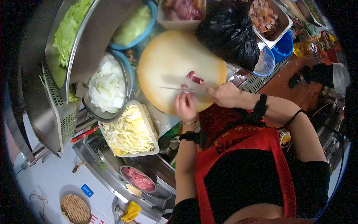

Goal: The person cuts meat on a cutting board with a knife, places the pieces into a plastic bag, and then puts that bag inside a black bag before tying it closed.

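Observation:
A round, yellow-edged cutting board [166,54] lies under both hands. My right hand [225,94] is closed round the handle of a knife [170,88], whose thin blade reaches left across the board. Fingers curled, my left hand [185,107] pins a small piece of meat [184,86] right at the blade. Just beyond the knife, dark red pieces of meat [195,77] rest on the board.
Left of the board stand a bowl of cut white vegetable [108,86] and a basket of shredded cabbage [130,128]. A black plastic bag [231,33] bulges over its far right edge. Behind are a tub of meat [182,9] and a tray of diced meat [264,18].

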Demonstrator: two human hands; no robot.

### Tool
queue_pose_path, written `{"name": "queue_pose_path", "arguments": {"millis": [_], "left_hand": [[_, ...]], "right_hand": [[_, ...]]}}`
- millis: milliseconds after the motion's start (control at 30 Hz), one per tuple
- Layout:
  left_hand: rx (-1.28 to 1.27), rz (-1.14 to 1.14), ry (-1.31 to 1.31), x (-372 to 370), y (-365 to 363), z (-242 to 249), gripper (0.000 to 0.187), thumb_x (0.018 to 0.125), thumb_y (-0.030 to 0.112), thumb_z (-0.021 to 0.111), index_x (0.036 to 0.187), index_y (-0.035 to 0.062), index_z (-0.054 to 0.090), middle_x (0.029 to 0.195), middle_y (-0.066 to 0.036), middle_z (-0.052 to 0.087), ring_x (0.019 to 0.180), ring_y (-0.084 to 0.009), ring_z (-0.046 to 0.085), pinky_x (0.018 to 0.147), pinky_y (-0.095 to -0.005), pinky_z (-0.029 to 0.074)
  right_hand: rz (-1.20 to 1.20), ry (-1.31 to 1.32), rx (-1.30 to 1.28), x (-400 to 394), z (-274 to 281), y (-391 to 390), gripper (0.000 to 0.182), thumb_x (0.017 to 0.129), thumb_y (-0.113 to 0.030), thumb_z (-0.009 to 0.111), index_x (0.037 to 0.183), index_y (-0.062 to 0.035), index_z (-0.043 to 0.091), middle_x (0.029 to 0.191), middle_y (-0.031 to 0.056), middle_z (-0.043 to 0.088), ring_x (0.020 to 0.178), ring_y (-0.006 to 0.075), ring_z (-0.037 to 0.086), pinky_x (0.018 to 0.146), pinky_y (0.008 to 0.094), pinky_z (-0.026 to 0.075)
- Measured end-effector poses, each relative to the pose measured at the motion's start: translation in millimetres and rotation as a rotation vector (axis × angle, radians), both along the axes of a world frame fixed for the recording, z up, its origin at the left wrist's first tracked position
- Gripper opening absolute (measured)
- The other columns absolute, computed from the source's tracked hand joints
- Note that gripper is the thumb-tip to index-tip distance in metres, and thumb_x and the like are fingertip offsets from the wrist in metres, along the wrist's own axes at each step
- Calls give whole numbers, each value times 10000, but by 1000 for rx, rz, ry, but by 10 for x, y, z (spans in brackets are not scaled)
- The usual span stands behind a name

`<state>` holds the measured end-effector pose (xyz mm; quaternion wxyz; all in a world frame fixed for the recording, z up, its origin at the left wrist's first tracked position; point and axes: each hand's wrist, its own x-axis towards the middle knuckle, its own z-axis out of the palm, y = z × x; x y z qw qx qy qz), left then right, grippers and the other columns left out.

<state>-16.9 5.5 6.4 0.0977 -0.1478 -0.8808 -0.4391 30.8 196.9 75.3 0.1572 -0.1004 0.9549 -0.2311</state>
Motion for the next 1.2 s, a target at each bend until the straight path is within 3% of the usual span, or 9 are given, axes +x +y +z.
{"name": "queue_pose_path", "arguments": {"millis": [100, 333, 433, 500, 533, 933, 1100, 1167, 1200], "left_hand": [[-200, -14, 180, -29, 1, 2, 171, 756, 101, 658, 905, 24, 628, 950, -141, 599, 832, -309, 566, 751, -391, 453], [-275, -56, 269, -63, -49, -47, 137, 729, 61, 635, 856, 18, 608, 939, -148, 589, 853, -324, 561, 743, -412, 455], [-241, -52, 271, -46, -24, 13, 124, 749, 60, 629, 860, 10, 604, 937, -148, 586, 843, -314, 560, 738, -401, 456], [38, -9, -84, -3, -36, 71, 117, 767, 77, 642, 863, 16, 616, 932, -132, 597, 804, -322, 563, 696, -379, 467], [-33, -31, 103, -19, -45, 78, 114, 775, 84, 640, 869, 24, 618, 908, -124, 603, 802, -320, 565, 674, -371, 475], [-291, -40, 332, -62, -42, -36, 128, 717, 86, 655, 825, 24, 627, 902, -117, 606, 829, -305, 567, 738, -396, 454], [-206, -57, 256, -38, -63, 85, 184, 735, 113, 659, 884, 12, 625, 912, -123, 595, 846, -324, 563, 755, -404, 453], [56, -83, 68, 8, -110, 128, 212, 741, 98, 667, 920, -4, 615, 948, -146, 574, 849, -336, 553, 752, -399, 457], [-47, -109, 165, 4, -175, 67, 223, 748, 109, 662, 944, 12, 616, 950, -130, 567, 850, -330, 549, 739, -391, 456]], "right_hand": [[36, -19, 16, -2, 15, -53, 288, 738, -173, 572, 983, -36, 510, 585, 132, 581, 528, 308, 604, 460, 414, 468], [25, 125, 39, -386, -136, -472, 279, 758, -152, 548, 1002, -18, 523, 665, 143, 616, 585, 262, 633, 484, 393, 492], [-45, 219, -72, -311, -53, -294, 298, 764, -158, 542, 1032, -31, 513, 641, 136, 611, 562, 279, 626, 485, 397, 490], [-43, 186, -30, -167, -8, -155, 272, 747, -160, 552, 983, -29, 514, 616, 137, 600, 532, 283, 614, 462, 399, 476], [-45, 140, 6, -94, 3, -120, 249, 729, -161, 562, 933, -26, 516, 591, 138, 588, 503, 287, 601, 439, 400, 462], [-20, 186, 4, -407, -112, -532, 318, 762, -169, 531, 1037, -9, 536, 627, 125, 615, 546, 278, 624, 490, 409, 488], [-40, 220, -9, -338, -237, -383, 362, 770, -174, 522, 1091, -8, 529, 626, 124, 612, 552, 277, 624, 498, 403, 489], [-44, 178, -24, -222, -211, -252, 361, 771, -178, 522, 1091, -11, 526, 624, 124, 611, 559, 280, 625, 494, 403, 487], [-49, 177, -32, -135, -66, -190, 276, 754, -176, 543, 985, -27, 518, 605, 122, 599, 537, 279, 614, 481, 406, 479]]}}
